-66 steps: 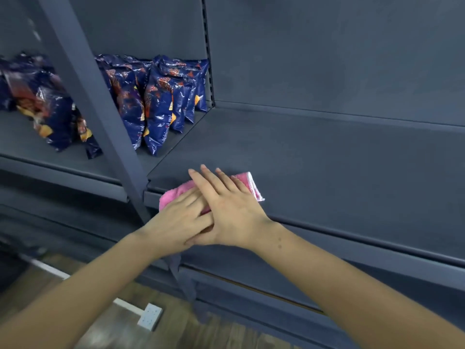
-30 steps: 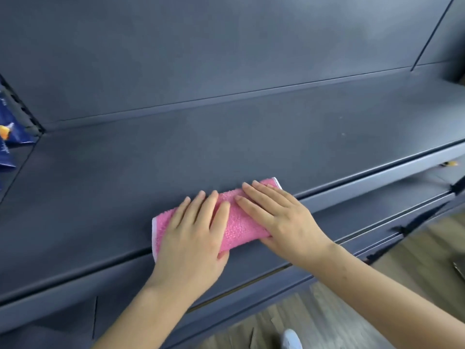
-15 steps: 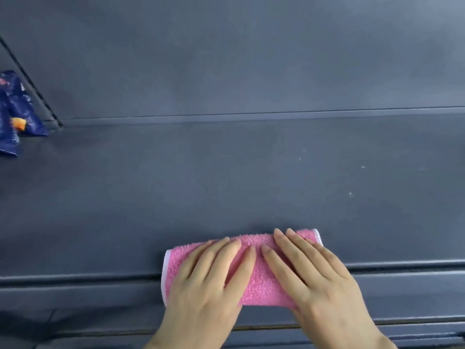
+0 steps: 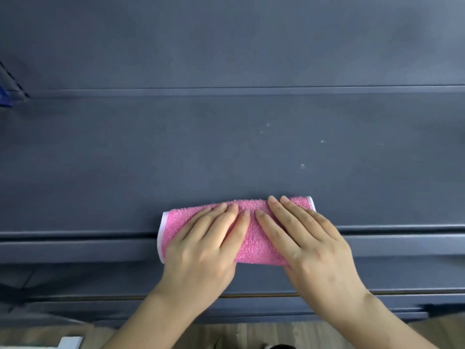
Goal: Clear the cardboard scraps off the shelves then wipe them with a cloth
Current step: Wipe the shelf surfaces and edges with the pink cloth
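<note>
A folded pink cloth (image 4: 249, 238) with a white hem lies across the front edge of the dark grey shelf (image 4: 226, 152). My left hand (image 4: 203, 248) presses flat on its left half, fingers straight. My right hand (image 4: 304, 240) presses flat on its right half, fingers straight and angled up to the left. The fingertips of both hands nearly meet at the cloth's middle. No cardboard scraps show on this shelf; a few pale specks (image 4: 302, 166) dot the surface right of centre.
The shelf's back panel (image 4: 226, 41) rises behind. A blue snack bag (image 4: 5, 98) peeks in at the far left edge. A lower shelf lip (image 4: 75, 298) runs below, with wooden floor (image 4: 276, 333) and a white object (image 4: 70, 342) beneath.
Both hands have slid the cloth to the right along the shelf's front edge, away from the snack bags, and moved apart to lie side by side on it.
</note>
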